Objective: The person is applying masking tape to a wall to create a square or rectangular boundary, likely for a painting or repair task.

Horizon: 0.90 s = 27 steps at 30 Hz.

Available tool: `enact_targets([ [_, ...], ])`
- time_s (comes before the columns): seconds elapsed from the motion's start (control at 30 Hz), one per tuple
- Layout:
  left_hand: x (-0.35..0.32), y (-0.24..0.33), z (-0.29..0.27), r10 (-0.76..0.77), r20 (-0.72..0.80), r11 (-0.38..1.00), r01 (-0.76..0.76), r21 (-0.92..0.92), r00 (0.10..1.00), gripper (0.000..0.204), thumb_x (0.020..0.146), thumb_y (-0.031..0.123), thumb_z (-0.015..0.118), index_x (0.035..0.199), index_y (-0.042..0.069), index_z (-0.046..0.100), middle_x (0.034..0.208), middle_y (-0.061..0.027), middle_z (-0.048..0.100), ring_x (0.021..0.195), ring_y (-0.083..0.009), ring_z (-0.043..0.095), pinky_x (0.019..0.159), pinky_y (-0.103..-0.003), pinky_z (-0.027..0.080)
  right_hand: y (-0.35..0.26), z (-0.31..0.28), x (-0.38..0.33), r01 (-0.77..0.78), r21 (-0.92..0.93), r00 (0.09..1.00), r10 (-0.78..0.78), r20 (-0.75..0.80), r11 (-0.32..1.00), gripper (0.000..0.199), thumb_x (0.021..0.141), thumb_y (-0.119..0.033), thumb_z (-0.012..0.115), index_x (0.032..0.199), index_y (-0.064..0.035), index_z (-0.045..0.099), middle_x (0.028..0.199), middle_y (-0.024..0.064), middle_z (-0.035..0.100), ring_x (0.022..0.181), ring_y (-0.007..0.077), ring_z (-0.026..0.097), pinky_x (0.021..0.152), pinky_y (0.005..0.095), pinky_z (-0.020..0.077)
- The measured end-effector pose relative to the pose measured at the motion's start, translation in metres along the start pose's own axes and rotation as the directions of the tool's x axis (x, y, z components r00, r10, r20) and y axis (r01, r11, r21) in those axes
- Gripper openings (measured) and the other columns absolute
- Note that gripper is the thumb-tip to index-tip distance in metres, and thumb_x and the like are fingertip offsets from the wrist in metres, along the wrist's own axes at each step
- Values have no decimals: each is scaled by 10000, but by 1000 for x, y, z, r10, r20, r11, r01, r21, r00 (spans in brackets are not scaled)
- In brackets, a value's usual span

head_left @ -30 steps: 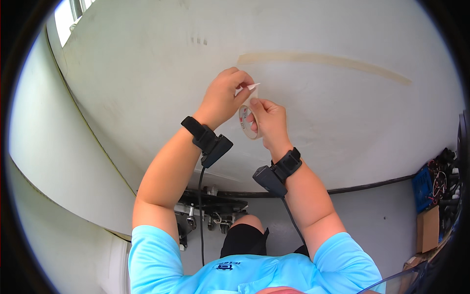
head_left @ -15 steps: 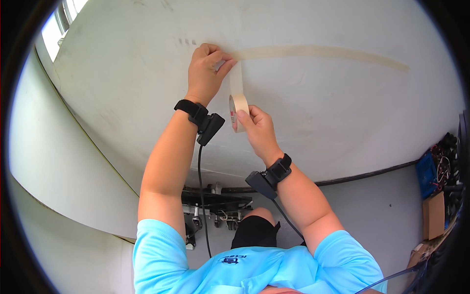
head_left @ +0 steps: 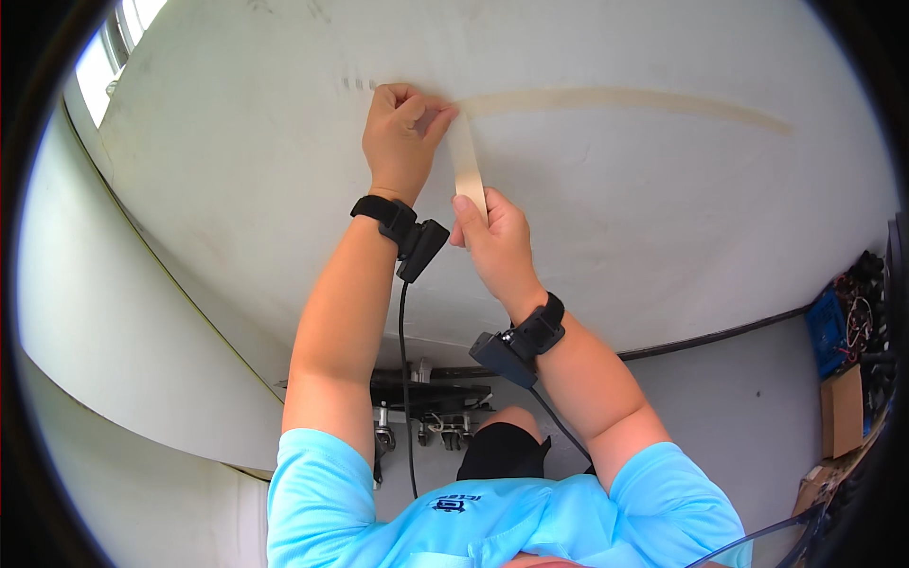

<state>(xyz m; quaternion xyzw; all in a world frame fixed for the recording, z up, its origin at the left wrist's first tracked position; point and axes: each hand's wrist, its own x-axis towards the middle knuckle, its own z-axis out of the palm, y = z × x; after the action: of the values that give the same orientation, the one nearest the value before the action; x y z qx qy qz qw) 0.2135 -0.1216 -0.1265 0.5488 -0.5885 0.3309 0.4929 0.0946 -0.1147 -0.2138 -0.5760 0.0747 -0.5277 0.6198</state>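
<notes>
Left hand presses the tape end flat against the wall. Right hand, at 5 o'clock from it, pinches the loose strip, whose long axis runs from 12 to 6.

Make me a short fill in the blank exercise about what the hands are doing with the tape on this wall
1. The left hand presses the end of the tape strip against the ____.
2. The right hand holds the strip ____ the left hand.
3. The long tape line on the wall runs from the left hand toward the picture's ____.

Missing words: wall; below; right
</notes>
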Motion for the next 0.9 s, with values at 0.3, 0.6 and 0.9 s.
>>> enact_targets([
  [0.3,0,1,-1,73,-43,990,-67,125,996,103,650,133,691,674,111,593,781,2,492,634,-138,515,517,-257,438,7,-1,2,-63,65,998,62,30,996,282,845,-287,495,843,-6,521,584,10,509,525,68,440,506,214,365],
  [0.6,3,1,-5,28,54,982,-38,186,998,130,680,183,670,707,113,564,793,10,494,604,-134,514,490,-272,419,18,-6,-7,-10,101,993,-2,119,995,278,863,-268,462,931,-3,508,609,13,505,620,82,462,623,231,370],
  [0.9,0,-2,-5,75,97,961,-98,261,992,152,719,218,650,780,108,564,847,11,490,569,-116,485,513,-254,415,9,-16,4,-173,-17,982,174,80,985,266,840,-277,500,826,-13,529,591,22,498,517,86,449,498,223,378],
])
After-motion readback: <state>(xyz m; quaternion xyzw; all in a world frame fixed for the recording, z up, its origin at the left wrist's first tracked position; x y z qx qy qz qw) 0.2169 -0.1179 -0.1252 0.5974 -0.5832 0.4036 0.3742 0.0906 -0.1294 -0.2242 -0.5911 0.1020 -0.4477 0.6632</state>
